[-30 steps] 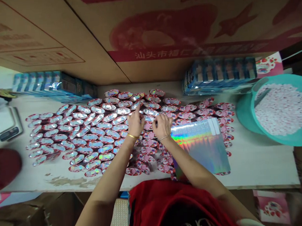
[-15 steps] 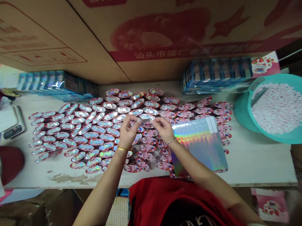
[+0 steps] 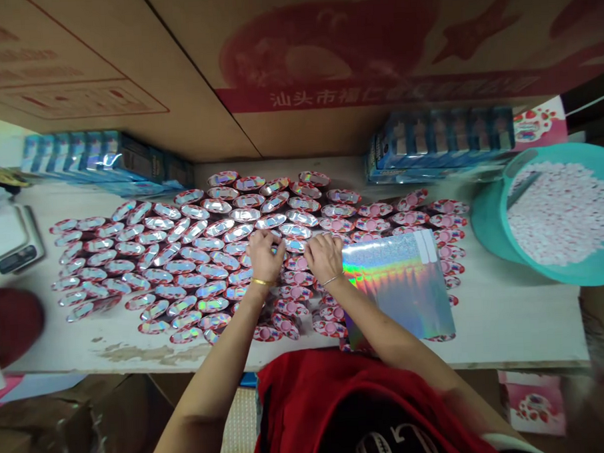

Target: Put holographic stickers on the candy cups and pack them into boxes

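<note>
Many small oval containers with red printed sides stand packed upright on the table. Those on the left carry shiny silver stickers on top; those on the right show bare pink round caps. Between my hands a silver sticker lies over the top of one container. My left hand is at its left end, fingers curled and pressed down. At the right end my right hand has its fingers bent together on the edge. The fingertips are partly hidden. A holographic sticker sheet rests on the containers beside my right forearm.
A turquoise tub of small white-pink pieces stands at the right. Blue boxes sit at the back, before big cardboard cartons. A scale and a dark red bowl are at the left of the table.
The silver sticker, held stretched between both hands' fingertips before, now lies on the container top. Both hands have turned knuckles-up and pressed down at its ends. The view has shifted slightly.
</note>
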`<state>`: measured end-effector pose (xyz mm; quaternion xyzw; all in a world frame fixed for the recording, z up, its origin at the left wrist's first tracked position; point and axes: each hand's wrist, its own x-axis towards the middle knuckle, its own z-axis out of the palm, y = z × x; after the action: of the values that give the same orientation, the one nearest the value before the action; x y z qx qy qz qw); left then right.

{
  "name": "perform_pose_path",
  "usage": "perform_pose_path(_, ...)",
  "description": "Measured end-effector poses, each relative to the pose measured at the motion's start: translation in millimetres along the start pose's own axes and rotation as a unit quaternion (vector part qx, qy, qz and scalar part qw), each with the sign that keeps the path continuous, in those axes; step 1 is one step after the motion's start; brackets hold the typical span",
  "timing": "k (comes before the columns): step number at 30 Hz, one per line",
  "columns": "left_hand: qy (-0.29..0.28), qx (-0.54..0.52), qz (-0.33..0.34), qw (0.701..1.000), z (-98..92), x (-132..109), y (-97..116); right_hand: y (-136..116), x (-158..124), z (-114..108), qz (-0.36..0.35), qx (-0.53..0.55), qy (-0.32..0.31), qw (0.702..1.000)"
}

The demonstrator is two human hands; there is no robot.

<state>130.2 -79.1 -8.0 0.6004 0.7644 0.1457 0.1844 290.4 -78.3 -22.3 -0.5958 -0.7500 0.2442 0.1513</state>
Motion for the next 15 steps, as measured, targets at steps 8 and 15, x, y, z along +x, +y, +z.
perform_pose_path(8, 0.062, -0.043, 0.038, 0.996, -2.2, 2, 40, 11, -2, -39, -0.021, 0.1, 0.081, 0.991)
perform_pose_path(15, -0.15, -0.043, 0.22, 0.963, 70.9, -14, 181, 132, -30, -126, 0.151, 0.012, 0.239, 0.959)
